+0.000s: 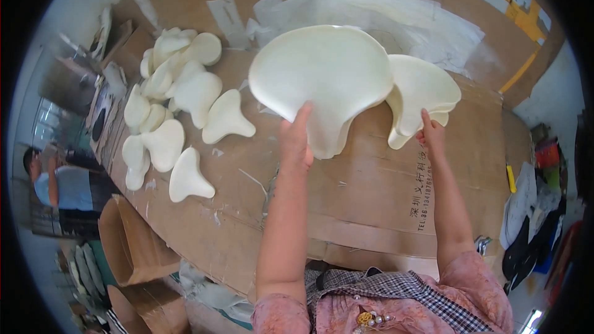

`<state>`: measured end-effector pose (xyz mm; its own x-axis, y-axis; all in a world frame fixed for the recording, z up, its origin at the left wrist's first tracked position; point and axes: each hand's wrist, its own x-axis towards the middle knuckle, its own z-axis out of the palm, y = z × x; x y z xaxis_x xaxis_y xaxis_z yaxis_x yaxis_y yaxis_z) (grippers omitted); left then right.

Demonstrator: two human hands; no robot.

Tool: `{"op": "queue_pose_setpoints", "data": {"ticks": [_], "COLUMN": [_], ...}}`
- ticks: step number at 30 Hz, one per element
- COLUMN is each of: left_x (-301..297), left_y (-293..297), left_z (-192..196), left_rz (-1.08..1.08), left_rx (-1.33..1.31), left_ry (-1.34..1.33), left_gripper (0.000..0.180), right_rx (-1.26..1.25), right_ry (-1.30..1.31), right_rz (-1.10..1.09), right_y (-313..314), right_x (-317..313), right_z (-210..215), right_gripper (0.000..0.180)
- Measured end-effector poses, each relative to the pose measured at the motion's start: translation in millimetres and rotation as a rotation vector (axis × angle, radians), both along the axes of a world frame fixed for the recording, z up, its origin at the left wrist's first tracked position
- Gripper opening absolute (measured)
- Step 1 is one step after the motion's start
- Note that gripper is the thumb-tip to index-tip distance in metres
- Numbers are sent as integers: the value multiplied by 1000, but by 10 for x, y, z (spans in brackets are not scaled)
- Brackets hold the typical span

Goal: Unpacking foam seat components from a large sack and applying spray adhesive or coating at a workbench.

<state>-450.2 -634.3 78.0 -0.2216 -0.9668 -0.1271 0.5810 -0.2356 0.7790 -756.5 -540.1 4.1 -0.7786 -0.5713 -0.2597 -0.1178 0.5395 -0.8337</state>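
A large cream saddle-shaped foam pad (322,71), broad at the far end and narrow at the near end, is raised toward me above the table. My left hand (297,142) grips its near left edge, thumb on top and the other fingers mostly hidden. Just right of it are similar cream foam pads (422,89), lying one over another with their edges offset. My right hand (432,135) is closed on their near right edge, fingertips pinching the rim. The large pad partly covers their left side.
Several more cream foam pads (197,89) lie piled at the table's left. Brown cardboard (371,204) covers the table, with torn white sheeting (371,12) at the back. Open cardboard boxes (133,241) stand at lower left. Farther left is another person (65,187).
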Motion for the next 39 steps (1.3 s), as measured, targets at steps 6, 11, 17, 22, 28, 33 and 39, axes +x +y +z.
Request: {"op": "queue_pose_setpoints", "data": {"ticks": [6, 11, 17, 22, 28, 33, 39], "left_x": [89, -89, -382, -1015, -1770, -1927, -1667], "left_y": [127, 269, 580, 662, 658, 657, 733], "left_z": [8, 68, 533, 710, 653, 23, 164], "left_rz": [-85, -32, -56, -85, -309, -449, -481], "left_rx": [87, -95, -245, -435, -406, -368, -440], "left_ry": [-48, -100, -194, -130, -151, -440, -326], "left_gripper": [45, 45, 38, 37, 39, 51, 55], "right_rx": [-377, -643, -818, -784, -802, -477, -776], "right_ry": [-246, -255, -180, 68, 141, -31, -109], "right_rz": [484, 514, 322, 247, 59, 35, 146], "right_y": [90, -107, 83, 287, 391, 365, 521], "right_x": [1155, 1985, 1758, 1198, 508, 119, 242], "right_z": [260, 435, 898, 1154, 997, 562, 784], "right_gripper": [47, 71, 66, 61, 58, 62, 52]}}
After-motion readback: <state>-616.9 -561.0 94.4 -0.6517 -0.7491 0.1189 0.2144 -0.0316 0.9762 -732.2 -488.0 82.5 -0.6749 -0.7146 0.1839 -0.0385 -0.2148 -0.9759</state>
